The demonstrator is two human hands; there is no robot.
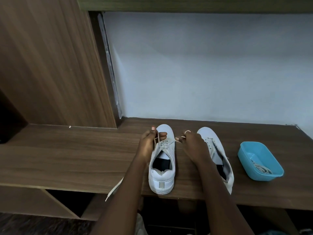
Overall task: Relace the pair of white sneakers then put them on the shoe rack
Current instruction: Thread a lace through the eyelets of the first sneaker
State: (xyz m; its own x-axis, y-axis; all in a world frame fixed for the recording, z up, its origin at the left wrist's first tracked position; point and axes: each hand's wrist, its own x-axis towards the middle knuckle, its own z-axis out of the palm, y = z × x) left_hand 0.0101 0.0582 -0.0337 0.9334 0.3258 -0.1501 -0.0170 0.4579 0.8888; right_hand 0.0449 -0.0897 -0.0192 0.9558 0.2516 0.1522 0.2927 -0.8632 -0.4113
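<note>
Two white sneakers stand side by side on the brown wooden shelf, toes pointing to the wall. The left sneaker has a pale lace threaded through its lower eyelets. My left hand pinches one end of that lace at the shoe's left side. My right hand pinches the other end, pulled out to the right of the shoe. The right sneaker has bare eyelets and is partly hidden behind my right forearm.
A blue plastic tub with a coiled lace inside sits on the shelf to the right of the shoes. A tall wooden panel rises at the left, a pale wall behind. Open compartments lie below the shelf's front edge.
</note>
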